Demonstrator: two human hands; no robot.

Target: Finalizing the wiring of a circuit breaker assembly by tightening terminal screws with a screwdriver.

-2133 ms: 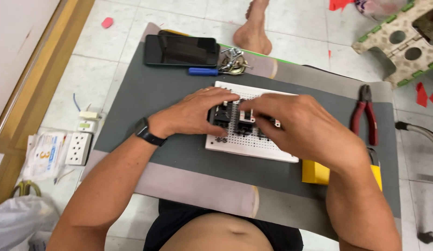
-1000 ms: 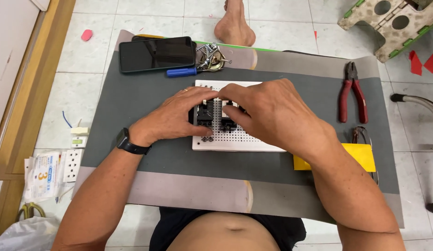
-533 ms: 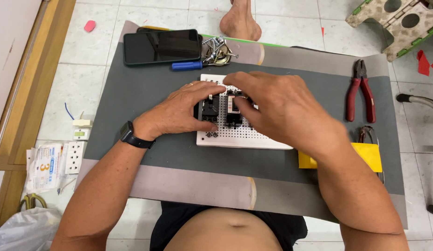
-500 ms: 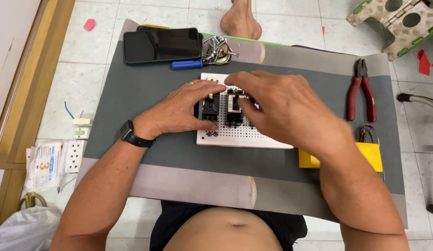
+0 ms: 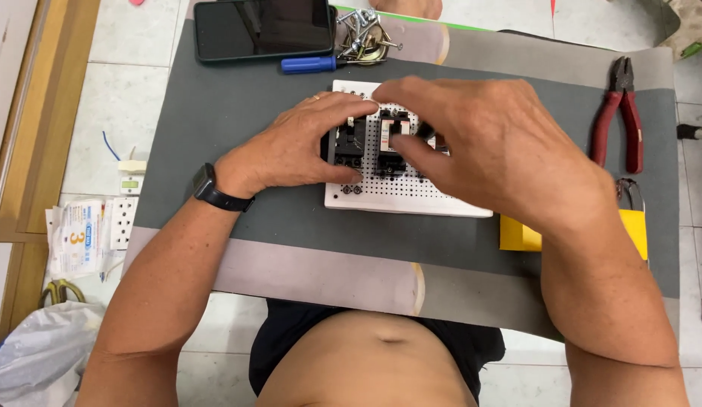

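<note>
Open grey mat left of the white perforated board; bare strip along the near edge too. Far edge blocked by black slab phone, blue-handled screwdriver and heap of metal screws. Right side narrowed by red-handled pliers and yellow flat box.

One white perforated board, two black breakers, one pliers, one phone

A white perforated plastic board dotted with rows of small holes carries black switch blocks on a dark grey mat-covered surface. Red-handled steel pliers, a blue-handled screwdriver, a black-screened rectangular phone and a yellow flat card lie around it. A black wristwatch bands one wrist.
</note>
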